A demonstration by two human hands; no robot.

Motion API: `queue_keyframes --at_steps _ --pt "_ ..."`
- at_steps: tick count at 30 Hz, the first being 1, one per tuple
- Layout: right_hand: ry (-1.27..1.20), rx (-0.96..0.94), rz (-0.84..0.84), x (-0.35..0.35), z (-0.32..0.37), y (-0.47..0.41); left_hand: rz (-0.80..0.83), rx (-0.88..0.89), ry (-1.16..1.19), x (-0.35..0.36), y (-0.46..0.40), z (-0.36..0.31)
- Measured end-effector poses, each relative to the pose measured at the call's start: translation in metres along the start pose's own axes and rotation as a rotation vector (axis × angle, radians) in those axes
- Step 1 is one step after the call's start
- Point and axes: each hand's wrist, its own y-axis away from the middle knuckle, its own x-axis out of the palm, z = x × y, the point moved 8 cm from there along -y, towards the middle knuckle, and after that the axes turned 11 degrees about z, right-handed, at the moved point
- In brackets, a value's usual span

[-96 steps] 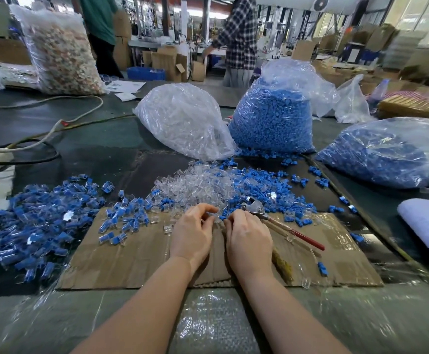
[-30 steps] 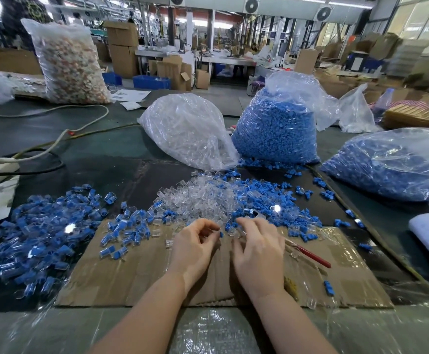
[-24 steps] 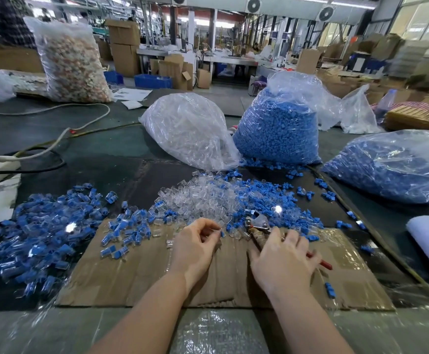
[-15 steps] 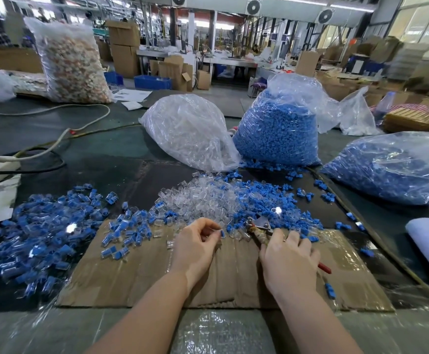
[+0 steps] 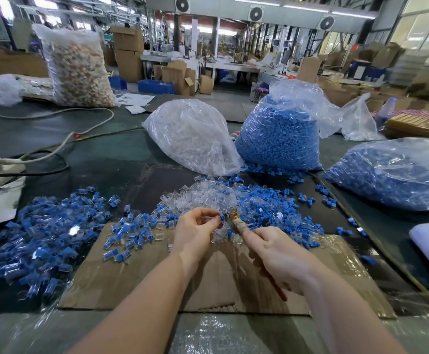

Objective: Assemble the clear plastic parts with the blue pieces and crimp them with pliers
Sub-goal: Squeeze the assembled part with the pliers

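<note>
Beyond the hands on the dark surface (image 5: 55,146) stand a bag of clear plastic parts (image 5: 190,136), a fuller bag of blue pieces (image 5: 280,139) to its right and another blue-filled bag (image 5: 392,175) far right. A heap of assembled blue-and-clear parts (image 5: 42,233) spreads left of a cardboard sheet (image 5: 131,277) under both wrists. The left hand (image 5: 195,236) pinches a small blue piece (image 5: 221,218), its grip touching the nose of the pliers (image 5: 239,224), whose handles the right hand (image 5: 282,254) grips closed, loose parts (image 5: 203,198) just beyond.

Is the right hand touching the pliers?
Touching. The head view shows the right hand wrapped round the handles of the pliers, lifting them toward the left hand.
</note>
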Motion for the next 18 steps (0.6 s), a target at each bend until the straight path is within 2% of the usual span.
queue_keyframes --at_steps 3,7,14,18 --pt "-0.117 0.002 0.122 0.009 0.000 0.002 -0.017 -0.028 0.007 -0.004 -0.001 0.001" --pt "-0.123 0.041 0.178 0.013 0.000 0.005 -0.039 -0.049 -0.010 -0.007 -0.001 0.003" --pt "-0.072 0.099 0.198 0.016 -0.002 0.002 -0.095 -0.091 -0.007 -0.012 0.000 0.003" --pt "0.022 0.031 0.131 0.014 0.006 0.001 -0.104 -0.105 0.018 -0.011 0.002 0.001"
